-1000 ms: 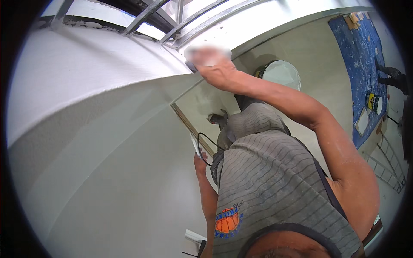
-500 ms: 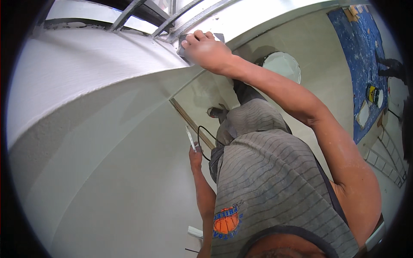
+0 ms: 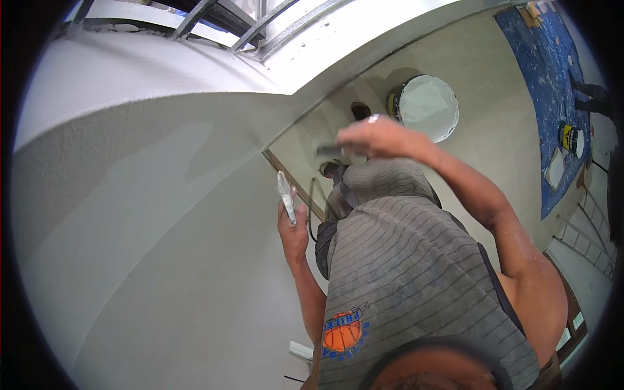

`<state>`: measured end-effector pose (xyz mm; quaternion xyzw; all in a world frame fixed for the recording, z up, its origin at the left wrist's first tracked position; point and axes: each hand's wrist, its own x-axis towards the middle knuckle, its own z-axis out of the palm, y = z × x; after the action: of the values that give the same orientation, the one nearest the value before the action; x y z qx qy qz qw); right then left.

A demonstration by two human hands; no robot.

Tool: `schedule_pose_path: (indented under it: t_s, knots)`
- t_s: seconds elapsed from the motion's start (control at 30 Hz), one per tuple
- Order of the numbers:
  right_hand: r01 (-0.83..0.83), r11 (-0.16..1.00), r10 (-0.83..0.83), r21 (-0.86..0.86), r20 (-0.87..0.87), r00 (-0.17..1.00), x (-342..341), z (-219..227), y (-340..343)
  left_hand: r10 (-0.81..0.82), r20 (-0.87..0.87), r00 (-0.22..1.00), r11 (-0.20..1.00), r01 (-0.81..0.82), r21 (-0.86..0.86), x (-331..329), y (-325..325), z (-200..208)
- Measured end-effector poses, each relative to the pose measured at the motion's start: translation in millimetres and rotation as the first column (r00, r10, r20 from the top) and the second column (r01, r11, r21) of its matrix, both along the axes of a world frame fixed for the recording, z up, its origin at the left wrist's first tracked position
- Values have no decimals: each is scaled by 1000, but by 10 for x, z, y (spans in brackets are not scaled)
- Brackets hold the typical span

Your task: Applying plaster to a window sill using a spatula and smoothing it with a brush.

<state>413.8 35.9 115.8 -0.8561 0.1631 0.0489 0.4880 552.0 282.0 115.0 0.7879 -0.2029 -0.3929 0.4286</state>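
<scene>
My right hand is closed around a dark flat spreader, blurred by motion. It hangs in the air over my legs, left of a round bucket of white paste. My left hand is lower left, close to the grey wall. Its fingers grip a narrow tool smeared with white paste, which points up and away from me. Seen nearly edge-on, that tool does not show its exact kind. Ahead, a white window sill meets the wall at a corner.
Metal window bars cross the opening above the sill. A blue speckled sheet covers floor at the right, with another paint bucket on it. A ladder lies farther right. Part of another person's dark-clothed leg shows there.
My right hand has left the sill corner, carrying the spreader down and right toward the bucket. My left hand has risen slightly, and its tool has turned to show more of its white side.
</scene>
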Motion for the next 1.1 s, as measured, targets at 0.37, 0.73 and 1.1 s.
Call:
schedule_pose_path:
  t_s: [0.37, 0.73, 1.1]
  knots:
    - [29, 955, -64, 297, 108, 992, -29, 7, 303, 106, 102, 989, 993, -110, 33, 34, -439, 320]
    - [202, 662, -748, 721, 624, 224, -653, 720, -753, -294, 429, 854, 956, 260, 137, 92, -391, 201]
    - [147, 649, -735, 746, 567, 371, -283, 727, -783, -188, 369, 910, 976, 130, 177, 214, 209, -11]
